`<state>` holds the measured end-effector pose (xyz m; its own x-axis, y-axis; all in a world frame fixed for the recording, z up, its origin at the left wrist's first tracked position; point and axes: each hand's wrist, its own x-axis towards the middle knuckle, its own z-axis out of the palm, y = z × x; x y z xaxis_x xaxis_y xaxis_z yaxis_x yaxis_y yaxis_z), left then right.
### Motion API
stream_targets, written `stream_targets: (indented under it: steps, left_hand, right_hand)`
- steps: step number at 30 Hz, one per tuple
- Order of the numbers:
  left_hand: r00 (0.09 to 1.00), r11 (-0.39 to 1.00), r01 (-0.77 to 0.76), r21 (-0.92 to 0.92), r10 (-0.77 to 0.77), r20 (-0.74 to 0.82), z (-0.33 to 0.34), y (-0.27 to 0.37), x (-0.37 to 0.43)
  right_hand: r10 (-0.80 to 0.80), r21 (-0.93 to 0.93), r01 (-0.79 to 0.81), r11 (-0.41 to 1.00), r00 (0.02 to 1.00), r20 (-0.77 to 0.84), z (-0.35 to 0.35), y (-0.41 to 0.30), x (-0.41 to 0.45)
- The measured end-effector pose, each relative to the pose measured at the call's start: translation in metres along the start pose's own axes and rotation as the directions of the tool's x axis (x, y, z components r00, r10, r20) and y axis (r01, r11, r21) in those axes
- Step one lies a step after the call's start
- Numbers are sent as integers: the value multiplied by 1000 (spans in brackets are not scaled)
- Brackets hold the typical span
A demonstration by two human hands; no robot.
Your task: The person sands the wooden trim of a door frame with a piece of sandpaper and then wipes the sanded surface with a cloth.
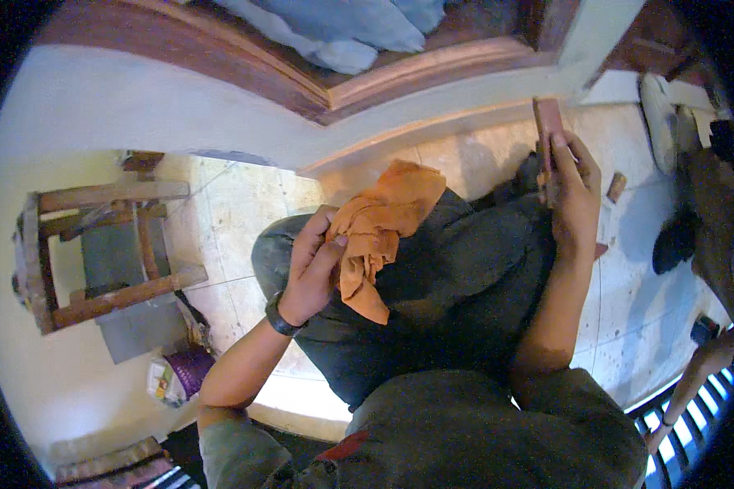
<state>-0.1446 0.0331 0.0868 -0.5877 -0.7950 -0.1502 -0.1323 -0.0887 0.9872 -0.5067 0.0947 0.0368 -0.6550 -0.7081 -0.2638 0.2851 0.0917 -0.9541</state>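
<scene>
An orange cloth (382, 226) hangs crumpled over my dark trousers, and my left hand (318, 263) grips its near left edge between thumb and fingers. A black band is around that wrist. On the right, my right hand (575, 177) holds a flat reddish-brown bar or block (549, 122) upright, thumb and fingers along its lower part; its material cannot be told. The cloth and the bar are apart. My crossed or bent legs (465, 263) lie beneath both hands.
A wooden frame like an upturned stool (122, 293) stands at left, near a purple basket (189, 370). A small brown block (616, 186) lies on the tiled floor at right. Another person (706, 226) is at the far right. A wooden window or door frame (428, 67) runs ahead.
</scene>
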Motion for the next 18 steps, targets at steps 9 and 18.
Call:
stream_targets:
  steps: [9,18]
  left_hand:
    - [990,994,-80,80,88,-110,-5,7,-4]
    - [998,972,49,-229,-40,46,18,63,8]
  right_hand:
    - [-82,-47,84,995,996,48,-5,8,4]
    - [-188,-51,197,979,972,140,-1,13,-1]
